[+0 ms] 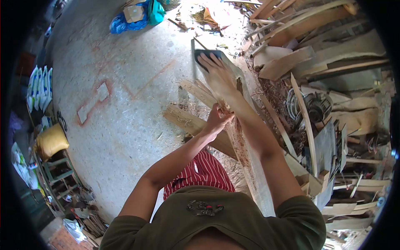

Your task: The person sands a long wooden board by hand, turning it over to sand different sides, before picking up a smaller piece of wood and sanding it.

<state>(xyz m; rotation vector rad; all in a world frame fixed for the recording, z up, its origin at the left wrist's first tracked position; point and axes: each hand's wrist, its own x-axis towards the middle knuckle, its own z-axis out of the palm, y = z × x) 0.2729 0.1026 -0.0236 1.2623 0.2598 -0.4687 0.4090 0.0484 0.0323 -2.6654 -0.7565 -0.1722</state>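
Note:
A long pale wooden plank (255, 175) runs from my body toward the bright far area, with reddish-brown shavings (239, 143) along it. My right hand (216, 71) reaches to the plank's far end, slightly blurred. Its fingers lie over a dark flat block (201, 54), whose kind I cannot make out; the palm hides part of it. Close behind, my left hand (217, 121) is closed at the plank's left edge, thumb across the shavings, with part of its grip hidden. Two boards (183, 118) lie crosswise beneath the plank, left of it.
Stacked timber offcuts (325, 46) and a round metal motor-like machine (316, 104) crowd the right side. Blue and green bags (137, 18) lie at the far left on the concrete floor (137, 62). A yellow sack (52, 141) rests on a green rack (60, 173).

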